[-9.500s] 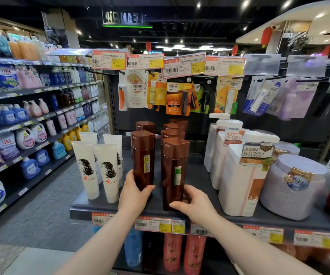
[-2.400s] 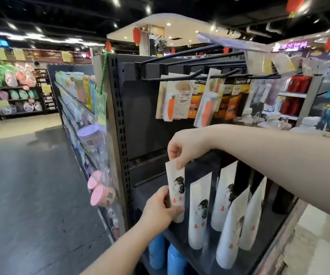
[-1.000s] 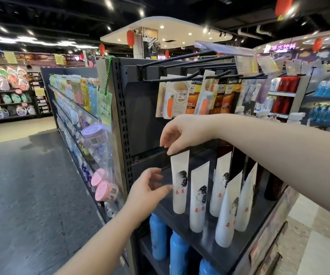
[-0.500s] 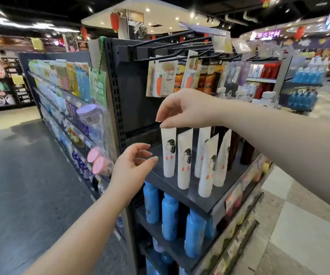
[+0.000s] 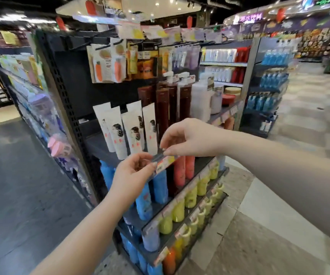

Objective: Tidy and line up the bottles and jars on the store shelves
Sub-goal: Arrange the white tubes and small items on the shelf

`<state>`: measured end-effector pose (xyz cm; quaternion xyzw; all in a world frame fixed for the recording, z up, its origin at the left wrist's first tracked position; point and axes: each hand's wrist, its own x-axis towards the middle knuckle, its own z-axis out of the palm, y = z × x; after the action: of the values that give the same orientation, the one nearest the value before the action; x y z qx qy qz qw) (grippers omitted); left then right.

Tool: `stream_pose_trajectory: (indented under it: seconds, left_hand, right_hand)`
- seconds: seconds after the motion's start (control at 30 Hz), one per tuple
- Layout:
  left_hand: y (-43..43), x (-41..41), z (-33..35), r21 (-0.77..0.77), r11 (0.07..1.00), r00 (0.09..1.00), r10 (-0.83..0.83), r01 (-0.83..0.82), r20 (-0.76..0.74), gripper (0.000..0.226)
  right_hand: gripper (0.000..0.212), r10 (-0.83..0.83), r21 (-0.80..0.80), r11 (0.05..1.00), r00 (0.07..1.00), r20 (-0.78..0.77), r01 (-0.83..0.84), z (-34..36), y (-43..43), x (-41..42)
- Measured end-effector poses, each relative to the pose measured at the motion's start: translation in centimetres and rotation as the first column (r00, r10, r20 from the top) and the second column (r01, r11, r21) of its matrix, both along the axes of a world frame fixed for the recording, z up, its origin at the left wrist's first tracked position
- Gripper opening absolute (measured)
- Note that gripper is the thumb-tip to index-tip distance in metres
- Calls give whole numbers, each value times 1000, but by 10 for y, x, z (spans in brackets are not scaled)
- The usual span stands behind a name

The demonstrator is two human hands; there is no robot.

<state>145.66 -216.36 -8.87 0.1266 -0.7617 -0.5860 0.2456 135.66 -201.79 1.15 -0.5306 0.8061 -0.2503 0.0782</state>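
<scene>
Both hands are up at the front edge of the shelf [image 5: 97, 144], close to its left corner. The left hand [image 5: 134, 172] has its fingers curled, thumb and forefinger pinching the left end of the price-label strip [image 5: 167, 161] that runs along that front edge. The right hand [image 5: 189, 138] reaches in from above with its fingers bent, and its thumb and forefinger close on the top edge of the same strip. Motion blur softens the fingertips.

Just behind the hands, the white tubes [image 5: 118, 133] stand in a tight group at the left end of the shelf. Each stands upright on its cap, long axis vertical, with the flat crimped end pointing up and the printed side turned toward the front edge. To their right along the shelf stand tall brown bottles [image 5: 164, 108], also upright, then white pump bottles [image 5: 200, 100] toward the right end.

On the shelf below, blue bottles [image 5: 160, 185] stand upright under the hands, with orange-red bottles [image 5: 180, 171] beside them.
</scene>
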Motion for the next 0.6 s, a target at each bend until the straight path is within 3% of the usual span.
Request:
stream_pose_trajectory:
  seconds: [0.3, 0.6]
  left_hand:
    - [138, -19, -34, -21, 997, 984, -73, 77, 163, 11]
    - [202, -45, -71, -22, 994, 946, -92, 104, 312, 13]
  right_hand:
    - [7, -176, 55, 984, 974, 146, 170, -63, 142, -16]
    - [10, -327, 40, 944, 912, 246, 327, -128, 193, -43]
